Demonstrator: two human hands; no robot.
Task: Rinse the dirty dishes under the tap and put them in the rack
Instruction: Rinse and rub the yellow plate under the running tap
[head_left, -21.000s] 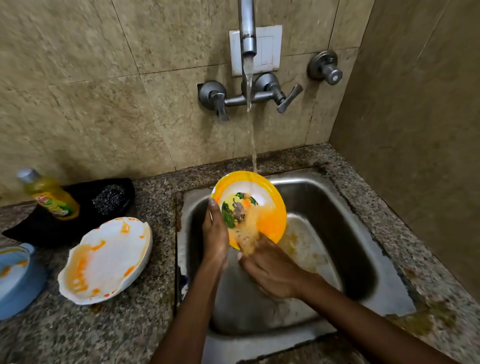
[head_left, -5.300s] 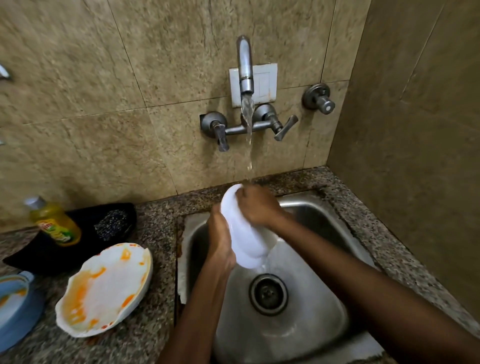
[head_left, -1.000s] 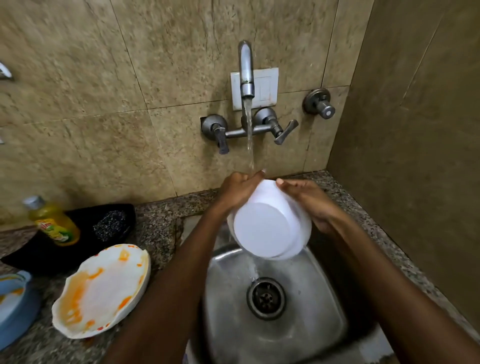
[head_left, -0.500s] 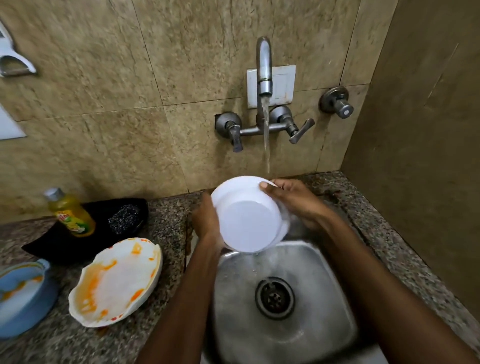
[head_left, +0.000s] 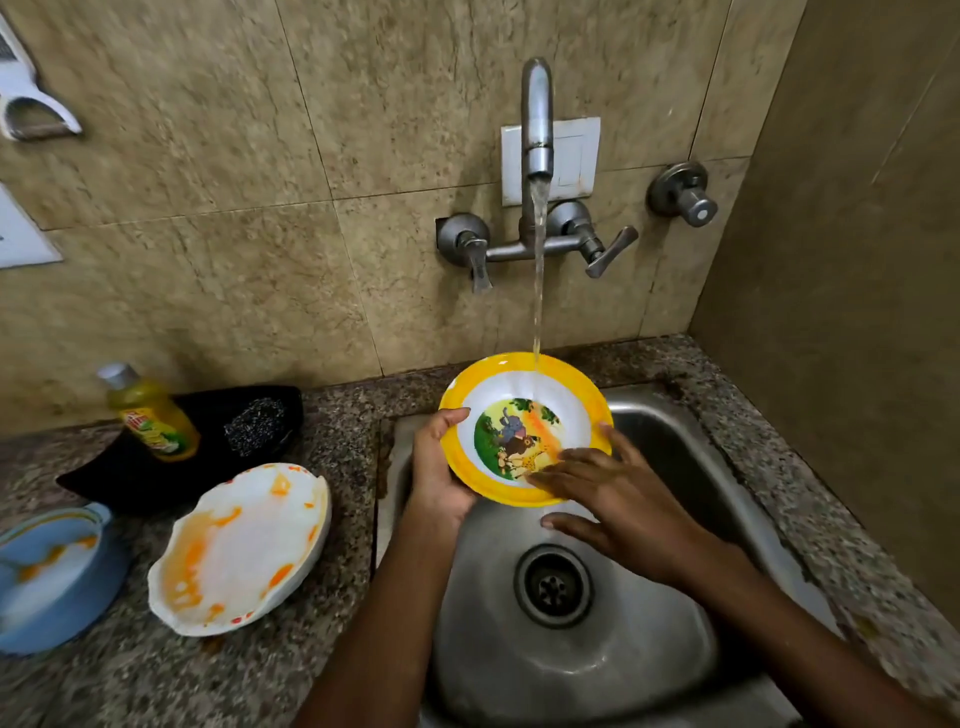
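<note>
A yellow-rimmed bowl (head_left: 524, 384) with an animal picture inside is tilted toward me over the steel sink (head_left: 675, 467). Water from the tap (head_left: 536, 114) falls onto its upper rim. My left hand (head_left: 441, 467) grips the bowl's left edge, thumb on the rim. My right hand (head_left: 613, 499) lies with straight fingers on the bowl's lower inside. A white plate (head_left: 244, 545) smeared orange sits on the counter to the left. A blue bowl (head_left: 47, 571) with orange residue stands at the far left edge.
A yellow dish-soap bottle (head_left: 150, 415) and a steel scrubber (head_left: 254, 423) lie in a black tray (head_left: 130, 478) against the wall. The drain (head_left: 553, 584) is open in the sink floor. Granite counter (head_left: 810, 509) runs to a side wall on the right.
The bowl has been turned over: its white underside faced me before, now its pictured inside does. My right hand moved from the far rim to the inside.
</note>
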